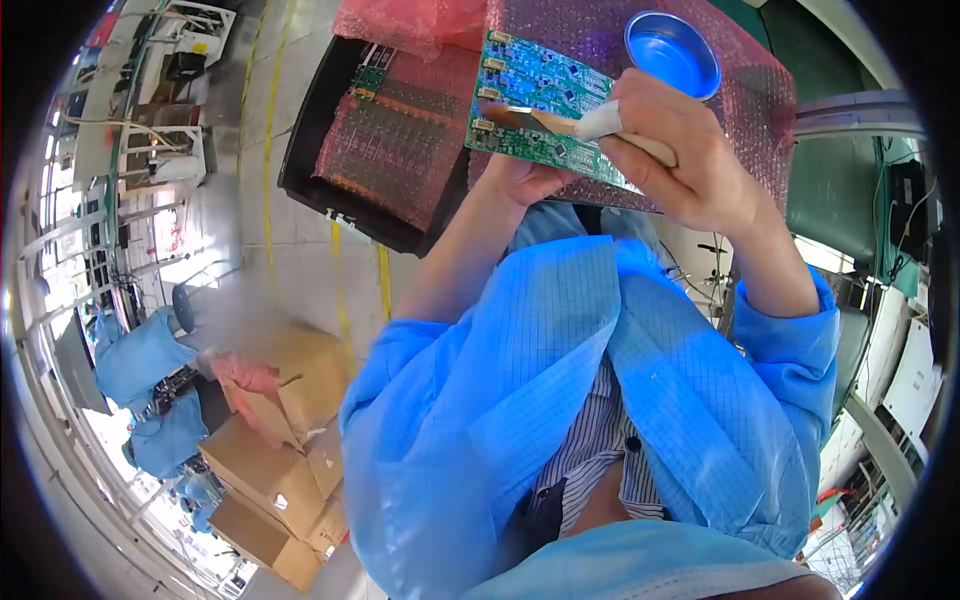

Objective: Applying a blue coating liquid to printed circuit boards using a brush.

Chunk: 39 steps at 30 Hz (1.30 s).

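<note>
A green circuit board (545, 85) is held tilted above a table covered in pink bubble wrap. My left hand (530, 180) grips its near edge from below, with some fingers hidden beneath it. Closed around a flat brush with a wooden handle (650, 148), my right hand (690, 150) holds the dark bristles over the board's left part; whether they touch it I cannot tell. White wrapping covers one fingertip of that hand. Just beyond it stands a round, shallow metal dish (675, 58), looking blue in the light.
To the left, a black bin (300, 165) holds boards in pink bubble wrap (390, 150). Bubble wrap (760, 75) also covers the table right of the dish. Cardboard boxes (265, 465) stand on the floor at lower left, near yellow floor lines. A green chair-like surface (830, 205) is at right.
</note>
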Motion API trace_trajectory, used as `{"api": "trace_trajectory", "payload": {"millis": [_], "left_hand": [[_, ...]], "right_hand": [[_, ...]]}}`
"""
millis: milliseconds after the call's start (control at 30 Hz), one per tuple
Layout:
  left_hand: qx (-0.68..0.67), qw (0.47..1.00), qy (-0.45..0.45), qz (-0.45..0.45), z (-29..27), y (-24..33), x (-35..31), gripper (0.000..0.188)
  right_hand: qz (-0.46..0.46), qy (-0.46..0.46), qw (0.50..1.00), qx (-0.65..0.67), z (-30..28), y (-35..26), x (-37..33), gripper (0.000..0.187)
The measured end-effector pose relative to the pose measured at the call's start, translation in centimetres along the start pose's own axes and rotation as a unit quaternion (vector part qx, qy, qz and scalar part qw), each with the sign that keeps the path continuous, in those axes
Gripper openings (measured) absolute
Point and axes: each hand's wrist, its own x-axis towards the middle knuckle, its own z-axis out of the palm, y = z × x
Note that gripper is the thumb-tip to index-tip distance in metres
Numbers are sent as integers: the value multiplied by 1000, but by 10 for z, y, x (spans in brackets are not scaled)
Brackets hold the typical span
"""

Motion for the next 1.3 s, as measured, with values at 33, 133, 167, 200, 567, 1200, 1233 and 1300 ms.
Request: {"api": "trace_trajectory", "payload": {"millis": [33,133,167,200,567,1200,1233,1300], "left_hand": [[9,1000,-18,-11,-2,1,-1,46],[-23,1000,13,-5,-7,2,-1,43],[-22,1000,20,-3,-7,2,0,43],[-10,999,47,-6,-7,1,1,42],[4,999,50,-1,-5,2,6,46],[-77,996,37,-11,-10,11,-4,36],[-60,997,40,3,-10,11,-5,36],[-33,996,79,19,-10,12,-6,34]], "right_hand": [[1,0,1000,1,-3,0,-1,17],[48,-27,997,-52,-12,-3,-9,16],[130,6,991,14,-13,-5,-13,15],[201,46,975,87,-14,-6,-16,15],[306,236,881,274,27,5,-23,16],[273,147,937,161,5,4,-29,17],[282,134,941,129,3,5,-29,17],[305,208,922,120,2,8,-30,17]]}}
